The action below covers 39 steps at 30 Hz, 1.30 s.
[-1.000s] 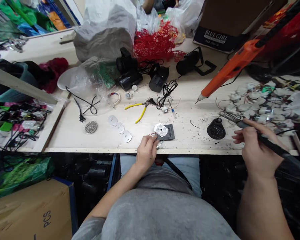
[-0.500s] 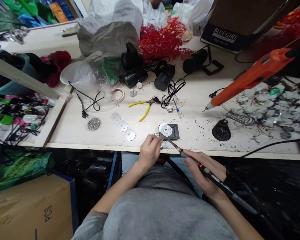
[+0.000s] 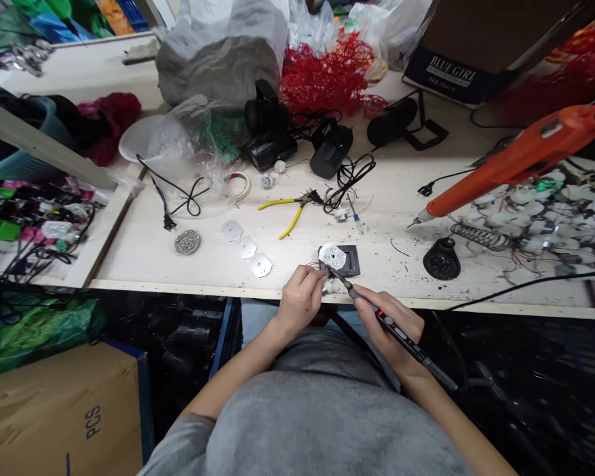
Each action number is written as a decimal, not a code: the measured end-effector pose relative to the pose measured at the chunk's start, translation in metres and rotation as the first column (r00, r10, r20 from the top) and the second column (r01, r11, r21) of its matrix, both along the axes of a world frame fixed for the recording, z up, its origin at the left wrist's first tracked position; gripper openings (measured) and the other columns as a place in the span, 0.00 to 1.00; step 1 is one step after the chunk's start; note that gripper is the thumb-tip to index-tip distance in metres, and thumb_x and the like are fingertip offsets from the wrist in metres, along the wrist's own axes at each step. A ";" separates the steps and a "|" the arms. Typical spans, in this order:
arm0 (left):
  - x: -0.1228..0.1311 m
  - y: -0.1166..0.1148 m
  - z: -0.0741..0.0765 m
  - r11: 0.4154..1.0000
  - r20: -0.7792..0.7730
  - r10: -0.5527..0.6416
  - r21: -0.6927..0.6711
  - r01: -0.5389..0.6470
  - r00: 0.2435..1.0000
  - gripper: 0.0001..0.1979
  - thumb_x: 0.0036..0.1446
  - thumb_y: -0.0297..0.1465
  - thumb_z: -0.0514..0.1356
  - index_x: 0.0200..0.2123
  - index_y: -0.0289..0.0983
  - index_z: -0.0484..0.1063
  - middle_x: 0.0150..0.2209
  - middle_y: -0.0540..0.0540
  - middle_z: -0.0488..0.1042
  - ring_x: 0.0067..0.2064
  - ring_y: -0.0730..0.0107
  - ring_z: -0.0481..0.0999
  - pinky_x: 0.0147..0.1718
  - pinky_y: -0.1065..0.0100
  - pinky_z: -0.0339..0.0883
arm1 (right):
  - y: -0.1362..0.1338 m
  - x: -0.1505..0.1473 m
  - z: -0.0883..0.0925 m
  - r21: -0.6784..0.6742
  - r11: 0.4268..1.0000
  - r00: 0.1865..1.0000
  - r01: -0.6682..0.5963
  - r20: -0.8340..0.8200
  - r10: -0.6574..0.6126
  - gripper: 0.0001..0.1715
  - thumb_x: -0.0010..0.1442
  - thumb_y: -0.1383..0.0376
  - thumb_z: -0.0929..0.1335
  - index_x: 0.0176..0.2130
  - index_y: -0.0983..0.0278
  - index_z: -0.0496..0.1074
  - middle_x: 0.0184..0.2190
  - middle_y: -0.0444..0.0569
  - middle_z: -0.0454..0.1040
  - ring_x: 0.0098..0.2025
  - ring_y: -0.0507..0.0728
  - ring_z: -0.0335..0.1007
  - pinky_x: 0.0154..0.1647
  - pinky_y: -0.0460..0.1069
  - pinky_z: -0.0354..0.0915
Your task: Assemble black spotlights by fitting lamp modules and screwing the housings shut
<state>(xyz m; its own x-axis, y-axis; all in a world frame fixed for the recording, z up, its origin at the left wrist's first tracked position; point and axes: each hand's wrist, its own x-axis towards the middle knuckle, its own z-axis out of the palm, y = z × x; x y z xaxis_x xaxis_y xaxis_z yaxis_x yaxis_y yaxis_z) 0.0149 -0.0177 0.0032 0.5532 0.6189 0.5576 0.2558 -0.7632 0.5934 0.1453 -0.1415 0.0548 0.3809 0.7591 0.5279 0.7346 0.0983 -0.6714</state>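
Right at the front edge of the tabletop [image 3: 198, 272], the left hand [image 3: 300, 302] has its fingers [image 3: 313, 281] closed in a tight pinch at the rim of a white metal disc [image 3: 332, 256], which lies on a dark square pad [image 3: 351, 261]. What sits inside that pinch is too small to tell. The right hand [image 3: 389, 328] grips a pen soldering iron [image 3: 394, 334] like a pencil, fingers wrapped around the barrel, and its tip is right up at the pinch. Touching the disc or just short of it? Can't quite tell from here. That's the danger spot: a hot tip this close to bare fingertips, so one small slip could mean a burn. A thin red wire [image 3: 313, 264] runs in by the disc, and a loosened pinch could let it spring away. A small silver cylinder [image 3: 328, 286] sits close to the tabletop's edge, where a nudge from a wrist could knock it over. Off to the right, a big orange iron [image 3: 515, 155] points its tip toward a heap of white wired parts [image 3: 525, 211], a scorch risk if it's hot.
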 end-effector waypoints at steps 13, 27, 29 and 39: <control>-0.002 -0.001 0.002 0.999 0.006 0.014 -0.038 -0.014 1.000 0.06 0.69 0.27 0.57 0.40 0.37 0.74 0.35 0.46 0.74 0.38 0.71 0.77 0.39 0.71 0.74 | -0.001 -0.001 -0.001 -0.010 1.000 0.999 0.024 0.027 -0.024 0.17 0.63 0.75 0.69 0.50 0.62 0.76 0.35 0.49 0.83 0.30 0.52 0.80 0.35 0.46 0.76; -0.003 -0.001 0.004 0.999 0.026 0.012 -0.048 -0.011 1.000 0.06 0.68 0.26 0.57 0.37 0.38 0.71 0.33 0.48 0.73 0.36 0.72 0.76 0.36 0.71 0.73 | 0.002 -0.001 -0.004 0.001 1.000 0.999 0.025 0.025 -0.025 0.17 0.63 0.75 0.69 0.49 0.61 0.77 0.35 0.48 0.83 0.29 0.53 0.80 0.33 0.46 0.76; -0.003 0.000 0.003 0.999 0.024 0.006 -0.049 -0.005 1.000 0.06 0.68 0.26 0.57 0.37 0.38 0.71 0.33 0.48 0.74 0.36 0.72 0.77 0.36 0.71 0.73 | 0.003 -0.001 -0.004 0.010 1.000 0.999 0.027 0.039 -0.028 0.16 0.63 0.75 0.69 0.49 0.61 0.77 0.35 0.48 0.83 0.28 0.52 0.80 0.32 0.46 0.76; -0.006 0.001 0.006 0.999 0.029 0.010 -0.051 -0.009 1.000 0.06 0.67 0.26 0.58 0.35 0.38 0.70 0.32 0.48 0.74 0.34 0.72 0.76 0.33 0.71 0.71 | -0.028 0.011 0.008 -0.026 0.992 0.991 0.124 -0.055 -0.125 0.15 0.62 0.71 0.71 0.48 0.58 0.79 0.35 0.47 0.83 0.31 0.56 0.81 0.34 0.50 0.78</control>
<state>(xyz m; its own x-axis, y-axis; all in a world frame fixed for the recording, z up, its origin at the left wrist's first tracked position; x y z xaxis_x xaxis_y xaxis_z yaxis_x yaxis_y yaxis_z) 0.0090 -0.0171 0.0089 0.5310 0.6520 0.5412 0.2450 -0.7296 0.6385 0.1562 -0.1697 0.0623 0.5019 0.7152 0.4864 0.7013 -0.0075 -0.7128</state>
